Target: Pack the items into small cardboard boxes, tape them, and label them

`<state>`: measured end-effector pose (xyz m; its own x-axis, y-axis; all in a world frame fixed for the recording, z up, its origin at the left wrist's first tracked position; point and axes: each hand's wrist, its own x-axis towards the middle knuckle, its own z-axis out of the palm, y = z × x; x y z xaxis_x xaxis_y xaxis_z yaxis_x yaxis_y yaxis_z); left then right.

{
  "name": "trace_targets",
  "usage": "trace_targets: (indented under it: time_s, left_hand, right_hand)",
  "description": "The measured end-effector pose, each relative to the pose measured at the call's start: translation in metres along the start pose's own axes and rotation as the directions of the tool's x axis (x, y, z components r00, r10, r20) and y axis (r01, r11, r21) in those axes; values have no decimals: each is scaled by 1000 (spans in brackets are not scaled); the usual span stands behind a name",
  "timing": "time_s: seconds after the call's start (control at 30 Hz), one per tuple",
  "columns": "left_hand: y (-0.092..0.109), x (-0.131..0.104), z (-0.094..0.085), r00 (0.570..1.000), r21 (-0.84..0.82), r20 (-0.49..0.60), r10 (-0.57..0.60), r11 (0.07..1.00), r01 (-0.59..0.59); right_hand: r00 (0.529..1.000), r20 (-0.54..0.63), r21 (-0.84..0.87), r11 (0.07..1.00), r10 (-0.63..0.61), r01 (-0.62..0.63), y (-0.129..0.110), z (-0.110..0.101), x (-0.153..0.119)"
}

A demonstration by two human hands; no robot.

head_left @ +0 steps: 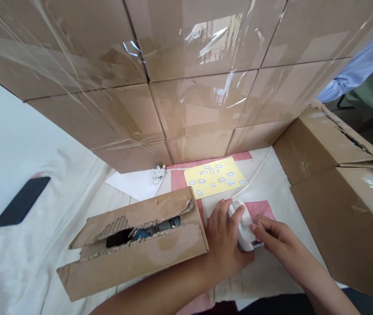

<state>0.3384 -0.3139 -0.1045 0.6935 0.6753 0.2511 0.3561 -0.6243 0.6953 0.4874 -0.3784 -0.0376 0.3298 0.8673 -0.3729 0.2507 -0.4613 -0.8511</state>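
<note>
My left hand [223, 234] is wrapped around a white tape dispenser [246, 238] that sits on the cloth in front of me. Thumb and fingers of my right hand [273, 234] are pinched together at the dispenser's right side, close to its front end. Whatever lies between those fingertips is too small to make out. Just beyond the dispenser is a yellow sheet [202, 186] with several small white, dark-outlined paper pieces scattered on it. Left of it, a crumpled bit of printed paper [158, 174] rests on a white sheet [132, 184].
Taped cardboard boxes [202, 105] form a wall at the back. An open carton [140, 258] with dark items inside stands left of my hands. More cartons [344, 218] stand on the right. A dark phone [22, 202] lies far left. Another person's blue sleeve [360, 65] shows upper right.
</note>
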Motion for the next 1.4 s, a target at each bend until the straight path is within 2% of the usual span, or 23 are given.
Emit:
trace_targets:
  time_s: [0.27,0.53,0.7,0.8,0.93,1.27,1.4]
  left_hand:
    - [0,0,1,997,38,-78,27,999,-24]
    - [-4,0,1,997,32,-63,47,998,-45]
    - [-5,-1,1,989,58,-86,116,992,-111]
    - [-4,-1,0,987,78,-89,135,989,-128]
    - [-3,0,-2,987,91,-96,133,988,-124]
    - [-1,-1,-2,989,93,-86,122,989,-114]
    - [-2,-2,0,986,88,-99,134,988,-126]
  right_hand:
    - [992,-95,-41,996,-86,83,3,2,-13]
    - [972,-205,10,993,-113,118,6,11,-30]
    - [957,-258,6,990,-133,139,12,12,-40]
    - [962,-255,-23,995,-100,98,13,14,-44]
    - [975,-220,22,999,-26,31,11,21,-47]
    - [982,-188,66,998,7,5,31,23,-48]
    - [976,-217,129,991,10,18,29,27,-48]
